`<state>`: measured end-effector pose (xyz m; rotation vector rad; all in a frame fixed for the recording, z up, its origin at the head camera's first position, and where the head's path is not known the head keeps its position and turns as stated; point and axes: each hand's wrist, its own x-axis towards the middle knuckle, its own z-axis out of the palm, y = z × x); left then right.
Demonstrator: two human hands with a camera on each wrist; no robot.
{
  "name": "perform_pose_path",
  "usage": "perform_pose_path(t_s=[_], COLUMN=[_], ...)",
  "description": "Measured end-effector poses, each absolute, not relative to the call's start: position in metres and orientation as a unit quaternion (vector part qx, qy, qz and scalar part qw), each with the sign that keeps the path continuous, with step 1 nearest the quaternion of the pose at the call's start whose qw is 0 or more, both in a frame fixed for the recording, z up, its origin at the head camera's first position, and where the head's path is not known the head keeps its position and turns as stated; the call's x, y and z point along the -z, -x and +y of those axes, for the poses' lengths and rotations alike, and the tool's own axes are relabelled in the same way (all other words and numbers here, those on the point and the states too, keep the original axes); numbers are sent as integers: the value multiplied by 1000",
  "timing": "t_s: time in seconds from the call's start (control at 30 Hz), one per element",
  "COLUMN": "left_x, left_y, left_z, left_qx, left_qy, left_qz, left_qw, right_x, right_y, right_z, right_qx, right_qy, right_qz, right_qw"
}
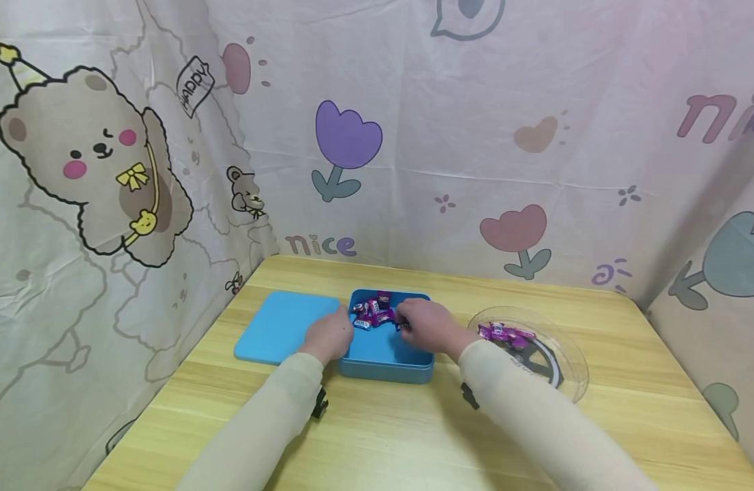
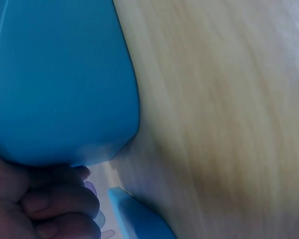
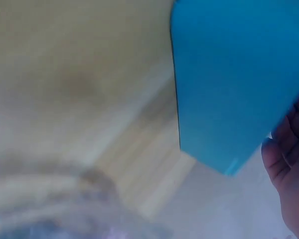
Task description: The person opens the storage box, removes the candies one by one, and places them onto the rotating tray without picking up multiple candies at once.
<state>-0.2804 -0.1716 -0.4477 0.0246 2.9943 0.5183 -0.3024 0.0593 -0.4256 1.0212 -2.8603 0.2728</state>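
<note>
Some shiny purple candies (image 1: 383, 316) are in the back of the blue box (image 1: 386, 372), so part of the job looks done, but more purple candies (image 1: 502, 334) lie on the clear plate (image 1: 572, 361) and seem to be left. The left hand (image 1: 330, 334) holds the box's left side with bent fingers, and the right hand (image 1: 431, 324) dips in over the right side, its fingertips near a candy, though I cannot tell if it pinches it. A flat blue lid (image 1: 285, 327) lies on the wooden table (image 1: 377, 436) to the left, and the right sleeve (image 1: 536, 409) hides some of the plate.
</note>
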Motion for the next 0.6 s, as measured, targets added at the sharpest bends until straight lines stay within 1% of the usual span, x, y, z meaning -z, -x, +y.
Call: perform_pose_path(t_s=[0.23, 0.43, 0.6], left_x=[447, 446, 445], left_y=[280, 280, 279], left_z=[-171, -172, -172], left_qx=[-171, -177, -183], left_qy=[-7, -6, -8], left_qz=[984, 982, 982], left_qw=[55, 58, 54], right_x=[408, 413, 412], right_y=[302, 312, 314], right_z=[87, 116, 135], right_qx=[-89, -97, -94], right_qy=[-307, -283, -270], right_qz=[-946, -952, -956], right_qw=[46, 65, 67])
